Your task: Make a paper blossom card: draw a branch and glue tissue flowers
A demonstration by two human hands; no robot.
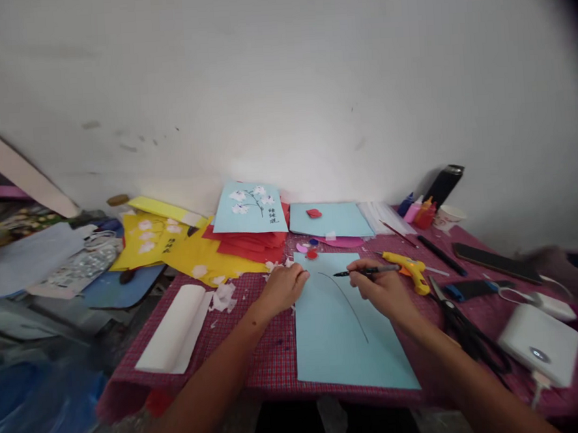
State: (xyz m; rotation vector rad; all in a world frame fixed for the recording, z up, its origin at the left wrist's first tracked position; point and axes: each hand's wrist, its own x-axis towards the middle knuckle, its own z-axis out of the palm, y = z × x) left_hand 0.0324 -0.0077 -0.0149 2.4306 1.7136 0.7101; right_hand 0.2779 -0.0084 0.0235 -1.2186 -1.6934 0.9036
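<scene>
A sheet of light blue paper (pixel 326 338) lies flat before me, with one thin dark curved line (pixel 348 302) running down its middle. My right hand (pixel 379 289) grips a black pen (pixel 371 271), its tip over the upper part of the sheet, near the line's top end; I cannot tell whether it touches. At the sheet's upper left edge rests my left hand (pixel 284 287), fingers curled in and their inside hidden. Beyond the sheet are small discs of paint, one of them a red disc (pixel 311 255).
At the back, a finished blue flower picture (pixel 249 207) tops red paper (pixel 244 245). Yellow paper (pixel 218 257) and folded white paper (pixel 176 328) lie left. On the right are a yellow glue gun (pixel 409 266), black scissors (pixel 465 330), paint bottles (pixel 423 213) and a white power bank (pixel 541 343).
</scene>
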